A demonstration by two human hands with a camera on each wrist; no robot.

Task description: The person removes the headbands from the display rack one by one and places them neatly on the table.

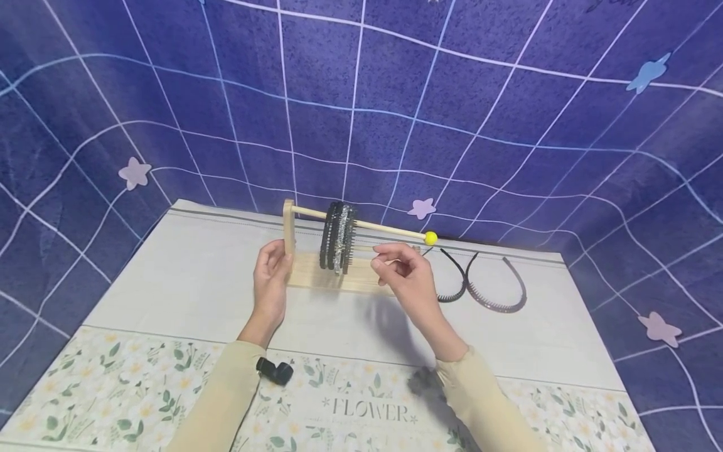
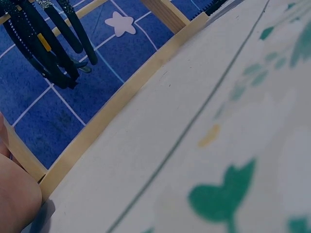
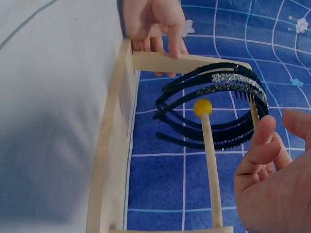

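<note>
My left hand [image 1: 270, 276] grips the left upright of a wooden headband stand [image 1: 307, 277], fingers behind it and thumb in front. From that upright runs a wooden rod [image 1: 390, 230] tipped with a yellow ball [image 1: 430, 238]. Several headbands [image 1: 337, 238], mostly black, one of them silvery and glittery, hang bunched on this rod. A second rod [image 3: 212, 174], also ball-tipped, extends from the opposite upright and bears no headband. My right hand [image 1: 409, 276] hovers beside the headbands with fingers loosely bent, thumb and index finger apart, nothing between them.
To the right of the stand a black headband [image 1: 452, 298] and a brown toothed headband [image 1: 505, 307] lie side by side on the white, flower-printed cloth [image 1: 186, 282]. Behind the table rises a blue star-patterned curtain [image 1: 316, 132].
</note>
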